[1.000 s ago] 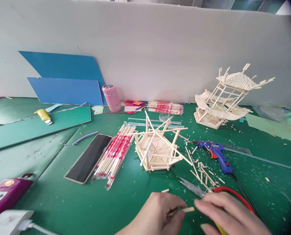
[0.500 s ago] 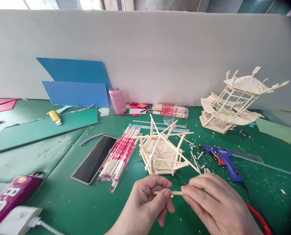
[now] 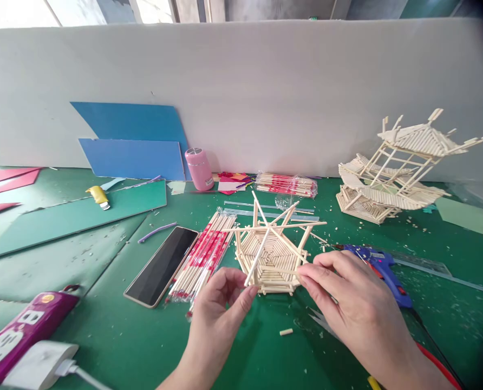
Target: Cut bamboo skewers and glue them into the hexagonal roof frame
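Far left of the frame (image 3: 269, 250), a purple power strip (image 3: 30, 325) lies on the counter (image 3: 144, 346), a white adapter (image 3: 42, 363) with a cable against it. Farther back on that side are red card (image 3: 16, 179), a green board (image 3: 79, 216) with a yellow cutter (image 3: 97, 196) on it, and two blue boards (image 3: 136, 157). Nearer the frame lies a phone (image 3: 162, 265), screen dark. Behind and left of the frame stands a pink cup (image 3: 201, 170), lid on, contents hidden; its small label is too small to read. Just left of the frame, a clear packet (image 3: 209, 246) holds pale sticks crossed by red bands

The left hand (image 3: 219, 311) is at the frame's near left corner, thumb and forefinger close together around a stick end; I cannot tell whether they grip it. The frame, an open stick bowl with sticks crossing over its top, sits mid-counter. Behind it, a second packet (image 3: 286, 184) holds similar banded sticks. The right hand (image 3: 355, 303) has its fingers bunched at the frame's near right corner; what they pinch, if anything, is unclear. Partly under that hand, right of the frame, are scissors (image 3: 322, 323) and a blue glue gun (image 3: 382, 265). Far right of the frame stands a stick pagoda (image 3: 420, 142)
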A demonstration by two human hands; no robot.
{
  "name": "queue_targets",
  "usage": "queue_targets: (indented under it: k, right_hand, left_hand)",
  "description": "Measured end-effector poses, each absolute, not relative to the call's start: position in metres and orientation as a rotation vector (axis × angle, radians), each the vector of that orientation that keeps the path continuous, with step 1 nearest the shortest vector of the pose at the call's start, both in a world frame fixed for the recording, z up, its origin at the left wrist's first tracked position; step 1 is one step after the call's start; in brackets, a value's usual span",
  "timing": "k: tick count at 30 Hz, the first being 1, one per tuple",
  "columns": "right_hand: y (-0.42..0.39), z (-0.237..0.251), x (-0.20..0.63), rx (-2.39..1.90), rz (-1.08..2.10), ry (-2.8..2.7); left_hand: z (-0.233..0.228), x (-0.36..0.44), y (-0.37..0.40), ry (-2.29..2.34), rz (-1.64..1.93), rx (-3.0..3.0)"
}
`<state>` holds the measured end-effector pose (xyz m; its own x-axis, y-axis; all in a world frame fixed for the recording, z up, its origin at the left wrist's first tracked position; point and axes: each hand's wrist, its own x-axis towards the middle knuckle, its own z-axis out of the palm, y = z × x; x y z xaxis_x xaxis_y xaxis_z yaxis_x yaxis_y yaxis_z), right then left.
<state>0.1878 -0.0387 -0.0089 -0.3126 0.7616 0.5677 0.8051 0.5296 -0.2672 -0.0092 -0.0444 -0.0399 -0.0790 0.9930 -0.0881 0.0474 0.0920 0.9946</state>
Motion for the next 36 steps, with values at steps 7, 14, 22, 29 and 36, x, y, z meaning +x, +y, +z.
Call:
queue_targets:
  k: [7,14,22,29,36]
  right_hand:
    - [-0.036,-0.007,0.183,-1.326,-0.055,-2.134]
    - [-0.032,-0.011,0.183,-1.32,0.011,-2.128]
    - [-0.029,-0.017,0.185,-1.292,0.08,-2.11]
    - [-0.03,-0.019,0.185,-1.291,0.082,-2.08]
    - [-0.03,-0.02,0.182,-1.31,0.073,-2.033]
  left_hand:
    - [-0.043,-0.012,-0.022,1.235,1.107,1.41]
    - [-0.039,-0.007,-0.015,1.165,0.986,1.354]
    - [-0.035,-0.004,-0.014,1.141,1.012,1.319]
    - [-0.031,-0.001,-0.014,1.179,1.043,1.343]
    - [-0.034,-0.002,-0.013,1.185,1.011,1.375]
